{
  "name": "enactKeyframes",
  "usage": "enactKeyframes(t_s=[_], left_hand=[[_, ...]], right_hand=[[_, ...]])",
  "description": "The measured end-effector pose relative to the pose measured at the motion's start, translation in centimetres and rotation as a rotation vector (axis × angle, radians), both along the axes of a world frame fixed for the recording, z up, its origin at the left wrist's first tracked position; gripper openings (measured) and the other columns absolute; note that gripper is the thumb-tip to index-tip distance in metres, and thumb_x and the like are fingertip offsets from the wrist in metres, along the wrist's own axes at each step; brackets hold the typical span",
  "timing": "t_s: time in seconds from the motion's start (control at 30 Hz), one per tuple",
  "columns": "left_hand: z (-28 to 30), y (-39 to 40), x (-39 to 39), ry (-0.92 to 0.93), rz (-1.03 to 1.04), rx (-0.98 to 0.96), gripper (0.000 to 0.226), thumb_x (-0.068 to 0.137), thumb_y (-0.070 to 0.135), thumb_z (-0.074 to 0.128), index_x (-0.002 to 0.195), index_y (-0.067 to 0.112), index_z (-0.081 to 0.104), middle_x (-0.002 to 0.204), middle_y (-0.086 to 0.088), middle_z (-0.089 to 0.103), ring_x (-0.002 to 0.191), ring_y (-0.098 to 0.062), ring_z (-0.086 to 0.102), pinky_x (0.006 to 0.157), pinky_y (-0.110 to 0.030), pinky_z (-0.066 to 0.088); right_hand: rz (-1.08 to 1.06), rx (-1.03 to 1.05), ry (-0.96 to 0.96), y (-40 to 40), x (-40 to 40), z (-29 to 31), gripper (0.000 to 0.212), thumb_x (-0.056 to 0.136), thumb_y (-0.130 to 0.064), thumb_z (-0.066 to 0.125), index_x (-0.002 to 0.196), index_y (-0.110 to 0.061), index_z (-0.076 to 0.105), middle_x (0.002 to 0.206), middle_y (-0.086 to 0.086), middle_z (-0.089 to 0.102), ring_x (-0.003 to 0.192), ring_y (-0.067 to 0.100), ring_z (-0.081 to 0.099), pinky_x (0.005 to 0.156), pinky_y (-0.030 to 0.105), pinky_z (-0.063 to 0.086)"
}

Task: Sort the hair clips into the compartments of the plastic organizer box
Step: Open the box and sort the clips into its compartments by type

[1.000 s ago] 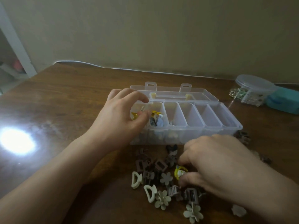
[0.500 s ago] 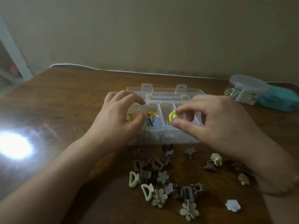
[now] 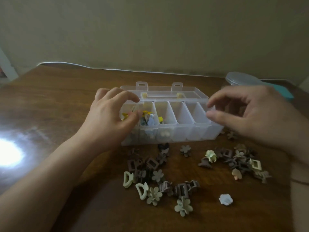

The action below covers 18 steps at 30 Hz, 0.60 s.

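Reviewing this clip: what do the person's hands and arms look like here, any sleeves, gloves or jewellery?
Both are bare. The left hand and its forearm show no sleeve, glove, ring or watch anywhere in view. The right hand is also ungloved and ringless; a thin dark line crosses its wrist near the picture's right edge, perhaps a slim band or hair tie, but too blurred to be sure. Nails look short and unpainted.

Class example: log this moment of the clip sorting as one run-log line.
left hand: on organizer box, left end | right hand: empty, open, above right end | yellow clip: in third compartment | unsorted clips: on table
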<state>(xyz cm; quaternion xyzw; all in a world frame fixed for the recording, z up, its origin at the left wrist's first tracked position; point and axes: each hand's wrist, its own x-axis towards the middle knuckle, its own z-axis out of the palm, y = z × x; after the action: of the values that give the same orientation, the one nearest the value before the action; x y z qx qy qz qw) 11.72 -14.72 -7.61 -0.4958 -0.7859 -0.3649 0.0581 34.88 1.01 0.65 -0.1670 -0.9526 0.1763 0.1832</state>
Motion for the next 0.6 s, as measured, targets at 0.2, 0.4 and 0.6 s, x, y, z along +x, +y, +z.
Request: enactKeyframes(t_s=[0.2,0.4,0.6], left_hand=[[-0.1,0.0,0.0,-0.008,-0.002,0.002,0.044,0.085,0.056,0.045,0.119,0.032,0.060,0.122,0.020,0.045,0.125,-0.009,0.028,0.092,-0.035,0.030],[0.0,0.0,0.1,-0.026,0.004,-0.009,0.045,0.085,0.056,0.045,0.120,0.032,0.060,0.126,0.017,0.047,0.131,-0.016,0.030,0.093,-0.036,0.031],[0.0,-0.1,0.2,-0.033,0.005,-0.003,0.045,0.084,0.055,0.046,0.119,0.031,0.060,0.128,0.012,0.050,0.132,-0.018,0.032,0.093,-0.036,0.031]], right_hand=[[0.152,0.149,-0.278,-2.7,5.4,-4.0,0.040,0.082,-0.078,0.038,0.111,-0.053,0.050,0.107,-0.033,0.052,0.080,-0.010,0.059,0.057,0.014,0.051],[0.141,0.016,-0.122,-3.8,9.0,-8.9,0.019,0.089,-0.056,0.051,0.096,-0.044,0.064,0.103,-0.028,0.057,0.098,-0.010,0.059,0.081,0.008,0.047],[-0.150,0.052,0.160,-2.8,8.7,-9.8,0.023,0.086,-0.027,0.058,0.102,-0.020,0.074,0.093,-0.014,0.068,0.091,-0.010,0.060,0.077,-0.001,0.042]])
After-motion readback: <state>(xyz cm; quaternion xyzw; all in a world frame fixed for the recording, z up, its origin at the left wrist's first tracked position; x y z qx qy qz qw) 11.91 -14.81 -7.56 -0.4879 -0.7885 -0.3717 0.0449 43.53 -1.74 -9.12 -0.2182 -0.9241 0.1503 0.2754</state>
